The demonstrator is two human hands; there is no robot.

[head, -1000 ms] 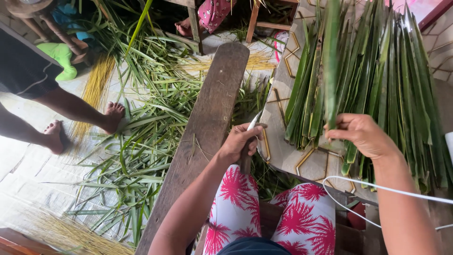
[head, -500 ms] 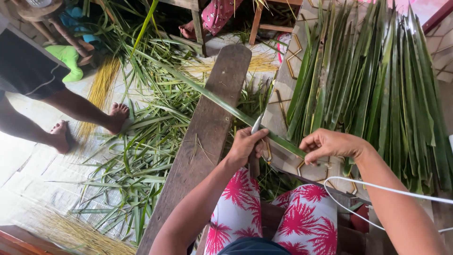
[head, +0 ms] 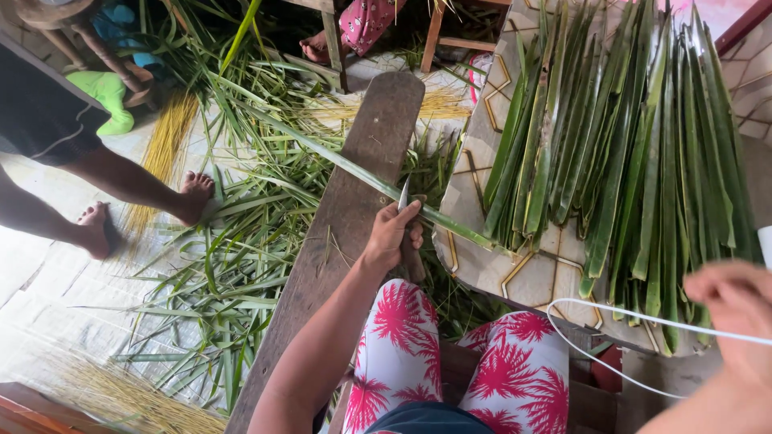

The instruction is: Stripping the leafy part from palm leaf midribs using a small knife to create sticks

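My left hand (head: pixel 392 235) is closed around the handle of a small knife (head: pixel 404 194), blade pointing up, over a long wooden plank (head: pixel 346 241). The blade touches a long green palm leaf (head: pixel 322 154) that runs slantwise from the upper left across the plank to the corner of a tiled table (head: pixel 527 277). My right hand (head: pixel 730 315) is blurred at the right edge, below a pile of trimmed green leaf strips (head: pixel 619 137) on that table. Whether it holds anything cannot be told. A white cable (head: pixel 611 312) crosses in front of it.
Loose palm leaves (head: pixel 229 265) cover the floor left of the plank. Another person's bare feet (head: pixel 193 194) stand there beside a bundle of yellow leaf ribs (head: pixel 165 145). More yellow ribs (head: pixel 121 398) lie at the lower left. A second person's foot and pink cloth (head: pixel 358 24) show at the top.
My right hand took a leaf from the pile, brought it across the plank to the knife, then swung away to the right edge. My left hand stayed on the knife.
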